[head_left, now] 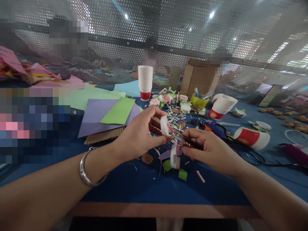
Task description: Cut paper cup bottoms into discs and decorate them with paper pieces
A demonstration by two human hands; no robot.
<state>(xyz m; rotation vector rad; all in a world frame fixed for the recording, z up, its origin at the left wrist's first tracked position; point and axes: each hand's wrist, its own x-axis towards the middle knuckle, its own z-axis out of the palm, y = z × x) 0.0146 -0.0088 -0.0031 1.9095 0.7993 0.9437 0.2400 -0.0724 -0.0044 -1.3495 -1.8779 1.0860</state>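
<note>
Between the thumb and fingers of my left hand (138, 133) is a cut-off paper cup base (164, 125), a short white ring held on its side. My right hand (208, 147) is wrapped round dark-handled scissors (185, 138), whose blades reach to the red edge of the cup base. Just below the blades a curled white cup strip (174, 156) with a red edge is blurred; I cannot tell whether it is still attached to anything. Paper scraps (176, 118) lie behind and beneath both hands. Green paper pieces (183, 174) sit close in front.
Purple sheets (91, 118) and a green sheet (119, 110) lie left on corrugated cardboard. Stacked paper cups (145, 80) stand behind, with decorated cup bases (168, 98) beside them. At right are tilted cups (222, 106), a cup on its side (251, 138), a glue gun (216, 130) and a black cable.
</note>
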